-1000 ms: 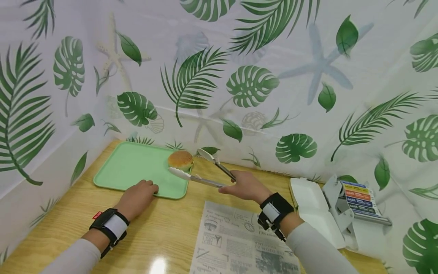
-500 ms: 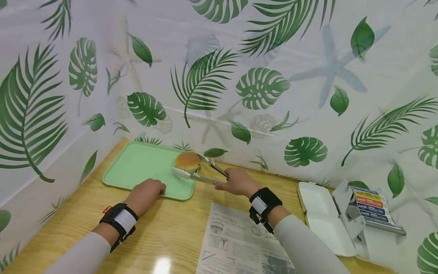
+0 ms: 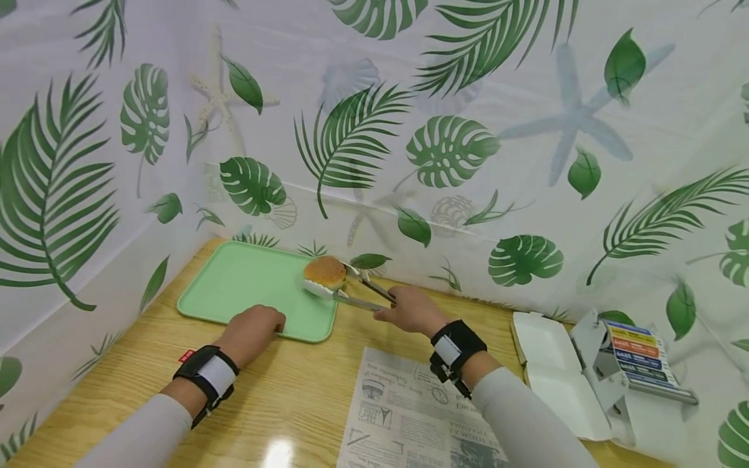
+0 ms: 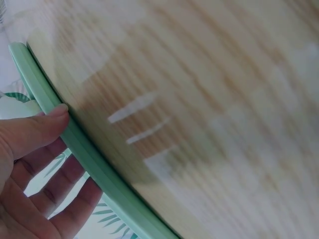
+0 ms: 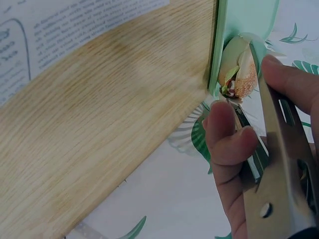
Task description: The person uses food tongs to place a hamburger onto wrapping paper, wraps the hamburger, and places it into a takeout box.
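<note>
My right hand (image 3: 417, 309) grips metal tongs (image 3: 358, 301) with pale scalloped tips. The tips lie on either side of a hamburger (image 3: 325, 270) at the right end of a green tray (image 3: 234, 286). Its golden bun tilts between them. In the right wrist view, a bit of lettuce (image 5: 231, 74) and dark filling show at the bun's edge, and the tongs (image 5: 279, 129) run back through the fingers. My left hand (image 3: 251, 331) holds the tray's front rim. The left wrist view has the thumb (image 4: 59, 112) on the near side of that rim and the other fingers beyond it.
Newspaper-print paper (image 3: 409, 409) lies on the wooden table (image 3: 292, 403), front of the right hand. An open white clamshell box (image 3: 564, 377) sits at right, beside a metal holder with a striped colored label (image 3: 638, 357). A leaf-patterned sheet (image 3: 363, 143) hangs behind and at the left.
The tongs have moved in around the hamburger, from spread apart to against both sides, and the bun has tilted slightly. The left hand stays on the tray rim. The head view has shifted left.
</note>
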A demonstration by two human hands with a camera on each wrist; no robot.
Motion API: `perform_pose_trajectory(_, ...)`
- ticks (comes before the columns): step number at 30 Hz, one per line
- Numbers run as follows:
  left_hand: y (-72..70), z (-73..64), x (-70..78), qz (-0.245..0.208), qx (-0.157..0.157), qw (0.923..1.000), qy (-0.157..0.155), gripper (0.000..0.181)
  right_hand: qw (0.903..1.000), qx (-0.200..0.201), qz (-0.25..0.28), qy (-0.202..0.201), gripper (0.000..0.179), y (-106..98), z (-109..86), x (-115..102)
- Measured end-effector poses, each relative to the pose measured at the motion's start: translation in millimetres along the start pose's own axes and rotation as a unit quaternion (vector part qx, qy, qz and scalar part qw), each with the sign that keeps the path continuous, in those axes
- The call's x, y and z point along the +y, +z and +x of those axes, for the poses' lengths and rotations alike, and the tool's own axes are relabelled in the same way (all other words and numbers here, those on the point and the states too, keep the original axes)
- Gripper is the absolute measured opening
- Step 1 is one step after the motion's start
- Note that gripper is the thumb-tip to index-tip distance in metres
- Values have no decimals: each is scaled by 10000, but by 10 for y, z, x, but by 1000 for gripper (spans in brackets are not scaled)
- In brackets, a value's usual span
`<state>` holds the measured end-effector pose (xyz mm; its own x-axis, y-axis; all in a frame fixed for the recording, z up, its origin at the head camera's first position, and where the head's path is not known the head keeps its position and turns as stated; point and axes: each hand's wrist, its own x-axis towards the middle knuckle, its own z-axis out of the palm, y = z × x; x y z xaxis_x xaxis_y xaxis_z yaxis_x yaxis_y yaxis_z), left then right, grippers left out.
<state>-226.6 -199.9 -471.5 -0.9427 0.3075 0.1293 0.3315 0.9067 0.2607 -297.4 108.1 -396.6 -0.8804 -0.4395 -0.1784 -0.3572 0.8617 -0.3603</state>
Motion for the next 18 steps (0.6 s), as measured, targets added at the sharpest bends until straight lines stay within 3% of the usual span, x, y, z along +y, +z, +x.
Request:
perform_pose_trajectory(6,19,31,112,-8,-137,9998,171,23,9998,164,135,-60,35,-192,-360,226)
perform_pose_trajectory(13,6,18,114,-75,-175,9995,269,17,9985,544,-46,-67,28,-445,-1116,476)
perform_pose_trajectory(18,-13,2,89,-187,-205,9991,324,13,9981,505,143,325,54,-477,-1709,666)
